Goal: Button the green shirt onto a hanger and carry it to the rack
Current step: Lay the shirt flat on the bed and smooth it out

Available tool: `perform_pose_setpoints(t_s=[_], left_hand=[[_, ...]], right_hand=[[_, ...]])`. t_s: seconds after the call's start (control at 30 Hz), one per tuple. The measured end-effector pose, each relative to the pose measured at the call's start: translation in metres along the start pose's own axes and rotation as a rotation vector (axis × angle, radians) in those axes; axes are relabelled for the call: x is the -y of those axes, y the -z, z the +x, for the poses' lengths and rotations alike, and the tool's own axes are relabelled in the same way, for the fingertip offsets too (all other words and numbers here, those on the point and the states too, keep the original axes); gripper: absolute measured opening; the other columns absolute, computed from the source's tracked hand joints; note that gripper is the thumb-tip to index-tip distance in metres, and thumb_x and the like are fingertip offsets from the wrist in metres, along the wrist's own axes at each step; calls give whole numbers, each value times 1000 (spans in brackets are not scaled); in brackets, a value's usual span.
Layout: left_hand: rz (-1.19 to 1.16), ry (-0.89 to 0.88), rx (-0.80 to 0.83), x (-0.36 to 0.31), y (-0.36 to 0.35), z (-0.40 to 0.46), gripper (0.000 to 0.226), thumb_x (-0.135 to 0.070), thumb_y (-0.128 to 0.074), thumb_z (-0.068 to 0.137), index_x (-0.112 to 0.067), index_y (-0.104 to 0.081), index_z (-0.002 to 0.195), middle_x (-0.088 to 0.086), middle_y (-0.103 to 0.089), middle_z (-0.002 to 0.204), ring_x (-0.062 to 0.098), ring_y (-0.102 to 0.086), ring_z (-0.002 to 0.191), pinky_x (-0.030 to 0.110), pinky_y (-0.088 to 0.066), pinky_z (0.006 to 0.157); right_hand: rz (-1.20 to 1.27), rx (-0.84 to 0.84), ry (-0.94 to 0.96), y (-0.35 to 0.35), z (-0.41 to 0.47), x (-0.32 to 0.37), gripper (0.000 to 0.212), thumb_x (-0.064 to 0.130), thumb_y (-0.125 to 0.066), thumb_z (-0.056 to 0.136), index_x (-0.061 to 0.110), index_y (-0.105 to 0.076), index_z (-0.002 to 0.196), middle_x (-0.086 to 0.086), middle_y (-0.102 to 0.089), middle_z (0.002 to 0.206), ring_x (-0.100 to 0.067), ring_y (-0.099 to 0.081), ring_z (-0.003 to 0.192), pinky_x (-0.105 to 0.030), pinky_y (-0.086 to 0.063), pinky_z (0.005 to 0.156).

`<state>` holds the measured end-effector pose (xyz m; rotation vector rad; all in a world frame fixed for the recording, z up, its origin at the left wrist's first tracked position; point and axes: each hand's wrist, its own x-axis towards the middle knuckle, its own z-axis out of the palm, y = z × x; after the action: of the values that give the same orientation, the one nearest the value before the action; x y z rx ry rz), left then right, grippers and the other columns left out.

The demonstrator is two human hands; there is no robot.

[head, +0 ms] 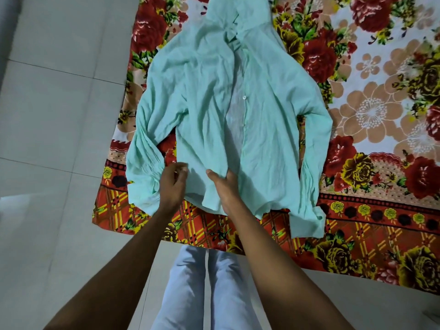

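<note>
Shirt [214, 110], light green, lay face up and spread out on a floral bedsheet [371, 91], collar end at the far side running out of the top of the view, hem at the near edge toward the person. Front was mostly open: the two front panels were parted down the middle, paler inner fabric showing between them, and one white button [243, 97] was visible about halfway down the right-hand placket. Both sleeves lay alongside the body, cuffs near the sheet's near border; the right-side cuff [307, 222] sat lowest, on the plaid strip. Left hand [172, 184] was over the lower left front panel beside the left sleeve, fingers curled with thumb and fingertips drawn together; whether any cloth was pinched between them could not be told, that area was blurred. Right hand [225, 186] gripped the lower centre of the shirt, thumb on top of the fabric, fingers tucked under a fold at the edge of the left panel just above the hem. Bedsheet was red, brown and yellow flowers with a plaid border, draped over the near edge. Grey tiled floor [47, 115] was on the left, and the person's legs in light trousers [190, 294] were below the sheet edge.
</note>
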<state>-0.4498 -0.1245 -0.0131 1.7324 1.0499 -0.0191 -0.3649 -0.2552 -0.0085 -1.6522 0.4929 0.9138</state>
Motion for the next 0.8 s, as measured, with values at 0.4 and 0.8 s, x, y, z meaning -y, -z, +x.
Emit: perform_pose_setpoints(t_s=[0.4, 0.8], left_hand=[[139, 183, -54, 14, 10, 22, 26, -19, -62, 99, 2, -62, 115, 16, -66, 103, 34, -62, 101, 38, -46, 80], [469, -46, -92, 9, 18, 6, 52, -39, -71, 93, -10, -49, 130, 15, -60, 124, 34, -56, 113, 44, -49, 85]], right_hand=[[83, -177, 66, 25, -16, -8, 20, 21, -83, 85, 9, -69, 94, 4, -73, 86, -13, -69, 74, -33, -59, 69], [-237, 129, 231, 19, -25, -7, 34, 29, -80, 87, 22, -52, 69, 8, -49, 67, -9, -49, 65, -24, -41, 64]])
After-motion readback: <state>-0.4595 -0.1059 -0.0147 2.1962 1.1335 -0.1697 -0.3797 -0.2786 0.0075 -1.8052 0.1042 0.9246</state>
